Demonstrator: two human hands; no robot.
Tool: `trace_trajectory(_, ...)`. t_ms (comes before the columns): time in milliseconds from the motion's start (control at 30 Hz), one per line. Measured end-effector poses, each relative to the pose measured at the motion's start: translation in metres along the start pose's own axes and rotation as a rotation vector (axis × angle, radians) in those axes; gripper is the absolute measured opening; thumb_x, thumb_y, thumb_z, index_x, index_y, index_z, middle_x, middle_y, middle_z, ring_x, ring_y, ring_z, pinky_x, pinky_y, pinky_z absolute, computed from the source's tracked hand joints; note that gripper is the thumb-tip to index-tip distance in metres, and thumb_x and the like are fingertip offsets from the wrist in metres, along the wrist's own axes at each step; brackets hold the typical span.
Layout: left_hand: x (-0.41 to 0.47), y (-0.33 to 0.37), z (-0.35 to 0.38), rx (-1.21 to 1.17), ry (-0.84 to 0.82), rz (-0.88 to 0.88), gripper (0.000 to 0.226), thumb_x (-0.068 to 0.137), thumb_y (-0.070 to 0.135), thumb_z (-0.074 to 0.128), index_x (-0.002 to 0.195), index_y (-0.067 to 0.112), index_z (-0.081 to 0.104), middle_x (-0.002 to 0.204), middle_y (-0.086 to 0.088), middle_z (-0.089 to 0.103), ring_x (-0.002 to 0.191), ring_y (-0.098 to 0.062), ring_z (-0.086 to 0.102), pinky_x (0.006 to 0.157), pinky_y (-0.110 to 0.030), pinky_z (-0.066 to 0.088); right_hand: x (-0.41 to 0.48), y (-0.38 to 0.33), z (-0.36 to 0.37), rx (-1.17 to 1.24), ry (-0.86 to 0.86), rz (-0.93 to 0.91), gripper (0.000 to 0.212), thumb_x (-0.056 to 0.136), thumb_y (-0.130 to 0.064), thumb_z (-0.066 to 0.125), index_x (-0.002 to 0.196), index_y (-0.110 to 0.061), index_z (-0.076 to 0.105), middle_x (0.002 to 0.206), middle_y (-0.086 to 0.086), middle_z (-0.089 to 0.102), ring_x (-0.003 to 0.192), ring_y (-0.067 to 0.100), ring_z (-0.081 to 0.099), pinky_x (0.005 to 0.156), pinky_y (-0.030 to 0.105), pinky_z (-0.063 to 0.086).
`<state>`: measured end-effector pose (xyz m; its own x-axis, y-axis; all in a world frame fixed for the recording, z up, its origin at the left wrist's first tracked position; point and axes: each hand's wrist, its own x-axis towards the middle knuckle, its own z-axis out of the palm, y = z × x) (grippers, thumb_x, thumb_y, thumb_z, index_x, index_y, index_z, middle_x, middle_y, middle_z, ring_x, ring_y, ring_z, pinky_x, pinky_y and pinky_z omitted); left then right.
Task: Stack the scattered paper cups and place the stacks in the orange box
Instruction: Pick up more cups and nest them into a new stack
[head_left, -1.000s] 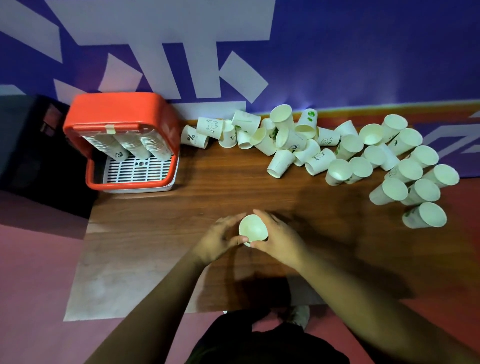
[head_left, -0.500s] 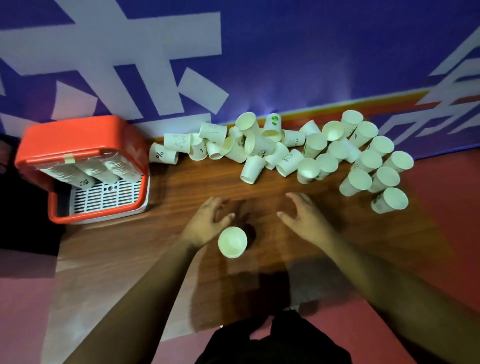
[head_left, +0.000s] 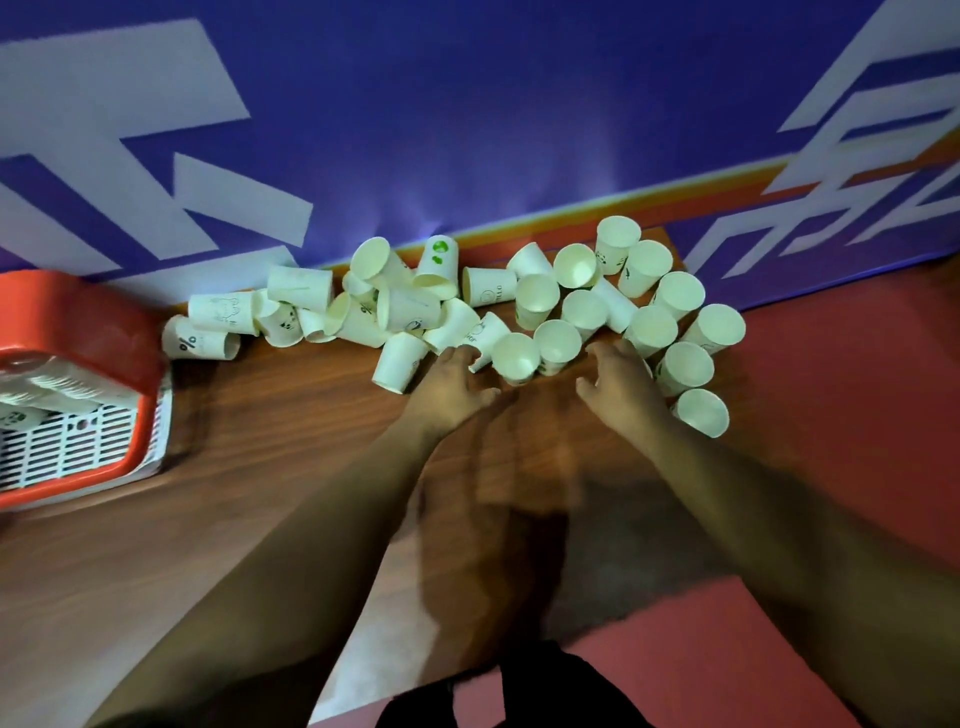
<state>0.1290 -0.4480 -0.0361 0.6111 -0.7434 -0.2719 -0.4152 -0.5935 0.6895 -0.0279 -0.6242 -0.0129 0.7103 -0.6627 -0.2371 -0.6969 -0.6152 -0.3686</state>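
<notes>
Several white paper cups (head_left: 536, 305) lie and stand in a loose pile along the far edge of the wooden table (head_left: 270, 441). My left hand (head_left: 452, 387) reaches into the pile, its fingertips at a tipped cup (head_left: 485, 332), holding nothing. Further right, my right hand (head_left: 618, 379) has its fingers spread and touches an upright cup (head_left: 652, 330). The orange box (head_left: 88, 338) sits at the left edge of view, with stacks of cups (head_left: 47, 387) lying inside on a white grid. The cup I set down earlier is not visible.
A purple wall with white shapes (head_left: 467, 130) rises right behind the cups. Red floor (head_left: 841, 415) lies past the table's right end. Three upright cups (head_left: 701, 410) stand just right of my right hand.
Both hands let go of the cup I was holding, left it standing on the table, and moved forward to the pile. The view shifted forward and right, pushing the orange box to the left edge.
</notes>
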Motion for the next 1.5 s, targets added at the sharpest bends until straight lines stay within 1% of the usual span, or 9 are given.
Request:
trace_trajectory(233,0.064,0.01,0.044,0.022,-0.034,-0.098,0.103,0.071,0.034,0.087,0.151,0.008,0.029,0.15,-0.014,0.035,0.139,-0.03,0.036,0.113,-0.038,0.032,0.059,0.008,0.022,-0.179,0.071,-0.138,0.042,0.087,-0.021,0.062,0.127,-0.011,0.058,0.124,0.017,0.049,0.117,0.035,0.046,0.103,0.04,0.038)
trace_trajectory(467,0.067,0.002,0.07,0.086,0.125,-0.014,0.083,0.072,0.043,0.083,0.139,0.008,0.05,0.141,-0.013,0.044,0.129,-0.036,0.041,0.108,-0.046,0.038,0.08,0.027,0.042,-0.304,0.052,-0.262,0.012,0.081,-0.013,0.067,0.089,-0.009,0.075,0.099,0.013,0.052,0.098,0.034,0.048,0.091,0.039,0.045)
trace_trajectory(667,0.042,0.002,0.056,-0.08,0.186,-0.047,0.073,0.073,0.035,0.086,0.133,0.009,0.051,0.128,-0.007,0.058,0.123,-0.023,0.051,0.099,-0.027,0.038,0.064,0.02,0.025,-0.066,0.103,-0.304,0.006,0.077,-0.015,0.071,0.078,-0.009,0.072,0.098,0.01,0.051,0.093,0.031,0.047,0.092,0.039,0.043)
trace_trajectory(800,0.006,-0.007,0.017,-0.134,0.267,-0.05,0.075,0.072,0.032,0.088,0.134,0.012,0.051,0.127,-0.001,0.06,0.116,-0.016,0.055,0.096,-0.031,0.048,0.045,0.006,0.01,0.119,0.148,-0.246,0.007,0.073,-0.02,0.076,0.079,-0.017,0.073,0.112,0.007,0.05,0.109,0.028,0.045,0.098,0.034,0.037)
trace_trajectory(933,-0.046,-0.015,-0.026,-0.209,0.356,-0.037,0.07,0.071,0.034,0.089,0.13,0.021,0.053,0.124,0.005,0.054,0.11,-0.01,0.054,0.085,-0.017,0.048,0.019,-0.024,0.003,0.311,0.147,-0.26,0.01,0.069,-0.014,0.078,0.075,-0.013,0.071,0.124,0.011,0.049,0.118,0.029,0.049,0.098,0.035,0.042)
trace_trajectory(1100,-0.124,-0.041,-0.069,-0.266,0.367,-0.052,0.06,0.069,0.042,0.088,0.116,0.031,0.053,0.121,0.003,0.056,0.111,-0.012,0.058,0.09,-0.034,0.053,-0.03,-0.076,0.011,0.398,0.018,-0.194,0.009,0.073,-0.012,0.075,0.079,-0.012,0.067,0.135,0.008,0.048,0.124,0.021,0.048,0.091,0.017,0.032)
trace_trajectory(1267,-0.193,-0.083,-0.087,-0.391,0.321,-0.119,0.069,0.059,0.053,0.089,0.115,0.032,0.054,0.121,0.005,0.062,0.112,-0.01,0.062,0.096,-0.039,0.054,-0.077,-0.119,0.038,0.452,-0.049,-0.248,0.01,0.074,-0.013,0.075,0.079,-0.017,0.067,0.121,0.005,0.057,0.116,0.019,0.054,0.09,0.018,0.034)
trace_trajectory(1367,-0.222,-0.106,-0.084,-0.416,0.31,-0.115,0.074,0.066,0.039,0.092,0.128,0.032,0.052,0.13,0.009,0.057,0.119,-0.007,0.056,0.098,-0.034,0.053,-0.096,-0.141,0.053,0.463,-0.036,-0.285,0.018,0.072,-0.014,0.076,0.086,-0.016,0.066,0.103,-0.001,0.056,0.102,0.02,0.056,0.082,0.022,0.036)
trace_trajectory(1500,-0.239,-0.127,-0.069,-0.411,0.234,-0.072,0.068,0.072,0.025,0.09,0.13,0.036,0.055,0.128,0.009,0.051,0.118,-0.004,0.053,0.098,-0.033,0.053,-0.114,-0.159,0.065,0.457,-0.024,-0.27,0.034,0.073,-0.021,0.076,0.103,-0.019,0.061,0.109,0.001,0.057,0.103,0.02,0.054,0.089,0.035,0.046)
